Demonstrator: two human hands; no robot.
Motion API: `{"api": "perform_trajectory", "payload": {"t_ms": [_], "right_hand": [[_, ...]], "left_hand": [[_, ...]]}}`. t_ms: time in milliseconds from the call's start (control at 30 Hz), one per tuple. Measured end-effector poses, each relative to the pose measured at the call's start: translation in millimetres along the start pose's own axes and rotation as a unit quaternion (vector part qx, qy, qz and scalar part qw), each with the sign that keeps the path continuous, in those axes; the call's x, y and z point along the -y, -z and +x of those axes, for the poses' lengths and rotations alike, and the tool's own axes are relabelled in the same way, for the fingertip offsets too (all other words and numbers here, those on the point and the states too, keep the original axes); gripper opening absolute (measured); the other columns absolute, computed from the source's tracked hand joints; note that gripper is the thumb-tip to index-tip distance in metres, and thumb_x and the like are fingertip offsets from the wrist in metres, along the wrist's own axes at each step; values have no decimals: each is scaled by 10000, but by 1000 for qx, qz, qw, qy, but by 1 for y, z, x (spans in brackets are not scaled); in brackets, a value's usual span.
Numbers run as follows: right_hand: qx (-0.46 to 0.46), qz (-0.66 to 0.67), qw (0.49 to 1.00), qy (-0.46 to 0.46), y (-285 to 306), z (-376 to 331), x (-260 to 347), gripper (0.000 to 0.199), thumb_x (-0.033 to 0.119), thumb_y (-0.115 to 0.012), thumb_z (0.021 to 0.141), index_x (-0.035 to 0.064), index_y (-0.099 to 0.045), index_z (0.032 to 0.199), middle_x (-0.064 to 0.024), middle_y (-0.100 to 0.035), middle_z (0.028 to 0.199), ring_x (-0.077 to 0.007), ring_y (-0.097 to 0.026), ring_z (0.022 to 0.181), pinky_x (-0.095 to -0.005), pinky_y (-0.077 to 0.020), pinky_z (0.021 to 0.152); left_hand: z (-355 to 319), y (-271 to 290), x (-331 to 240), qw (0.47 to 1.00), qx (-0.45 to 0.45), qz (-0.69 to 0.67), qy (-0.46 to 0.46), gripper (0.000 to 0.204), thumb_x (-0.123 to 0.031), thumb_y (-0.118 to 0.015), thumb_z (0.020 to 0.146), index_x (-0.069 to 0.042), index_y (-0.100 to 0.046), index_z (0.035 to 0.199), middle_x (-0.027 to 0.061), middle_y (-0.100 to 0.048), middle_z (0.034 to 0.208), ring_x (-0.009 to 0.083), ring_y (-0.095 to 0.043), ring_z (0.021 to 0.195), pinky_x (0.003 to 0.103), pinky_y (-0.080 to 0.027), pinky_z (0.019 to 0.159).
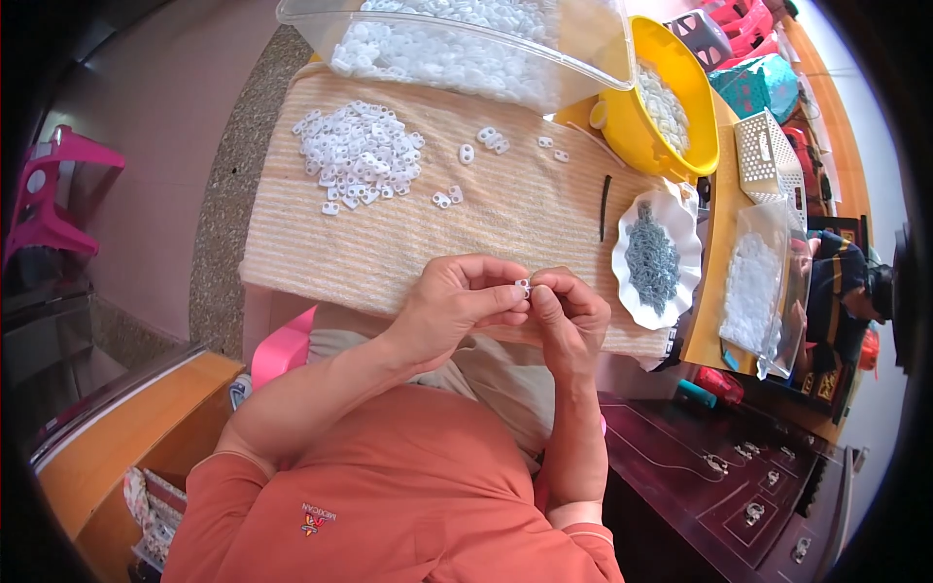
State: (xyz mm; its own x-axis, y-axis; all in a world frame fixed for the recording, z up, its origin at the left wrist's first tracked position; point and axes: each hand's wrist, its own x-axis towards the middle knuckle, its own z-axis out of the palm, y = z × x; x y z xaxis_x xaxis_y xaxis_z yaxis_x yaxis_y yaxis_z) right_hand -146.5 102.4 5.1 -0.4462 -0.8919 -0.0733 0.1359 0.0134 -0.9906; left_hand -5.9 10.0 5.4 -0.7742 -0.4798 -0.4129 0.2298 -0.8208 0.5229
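Observation:
Close to the near edge of the cloth-covered table, my left hand (465,299) and my right hand (573,309) meet at the fingertips. Between them they pinch a small white plastic piece with holes (523,285), partly hidden by the fingers. Beyond my left hand lies a heap of similar white two-hole pieces (360,151). Several more sit loose in the middle, among them a little cluster (447,197) and a single piece (466,154). To the right of my hands stands a white wavy-rimmed dish (630,306) filled with small grey metal parts (651,257).
A clear plastic bin (583,73) of white pieces stands at the far edge. Right of it, a tilted yellow tub (705,117) holds pale pieces. A black strip (604,209) lies near the dish. Farther right are a white perforated basket (763,160) and a bagged tray (750,291).

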Motion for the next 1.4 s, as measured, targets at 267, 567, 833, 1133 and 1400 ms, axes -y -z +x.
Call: {"api": "perform_trajectory", "payload": {"t_ms": [267,567,833,1133,1400], "right_hand": [[0,-62,998,-3,-2,-2,4,76,17,-596,895,-48,-626,919,-61,-620,901,-96,-562,798,-208,-452,709],[-18,-99,994,-50,-10,-4,12,115,64,-592,913,-43,-625,886,-23,-615,836,-66,-536,748,-187,-426,666],[-15,-107,992,-64,-5,-4,5,147,100,-591,922,-33,-634,876,-12,-616,810,-61,-533,721,-190,-431,652],[-39,-31,993,-104,3,-5,-4,174,111,-588,923,-38,-641,996,-61,-663,883,-86,-612,749,-199,-494,665],[-25,-13,993,-115,5,-6,0,208,98,-587,889,-30,-614,1050,-62,-655,934,-107,-608,823,-240,-498,727]], "left_hand": [[-1,-1,3,1000,-9,16,-12,170,-15,-628,866,7,-634,1034,85,-667,914,134,-664,801,261,-580,731],[-1,1,5,999,-13,32,-29,179,-9,-631,862,26,-629,1037,92,-666,914,139,-664,789,263,-579,730],[-3,-1,7,994,-22,88,-62,179,-9,-641,856,40,-629,1027,103,-667,913,145,-663,774,263,-575,705],[-3,-5,4,997,-22,60,-50,197,-43,-640,862,57,-617,1030,85,-661,883,118,-646,763,222,-538,701],[-1,-1,3,998,-14,58,-32,171,-21,-635,864,19,-625,1030,78,-652,943,122,-645,838,255,-573,758]]}}
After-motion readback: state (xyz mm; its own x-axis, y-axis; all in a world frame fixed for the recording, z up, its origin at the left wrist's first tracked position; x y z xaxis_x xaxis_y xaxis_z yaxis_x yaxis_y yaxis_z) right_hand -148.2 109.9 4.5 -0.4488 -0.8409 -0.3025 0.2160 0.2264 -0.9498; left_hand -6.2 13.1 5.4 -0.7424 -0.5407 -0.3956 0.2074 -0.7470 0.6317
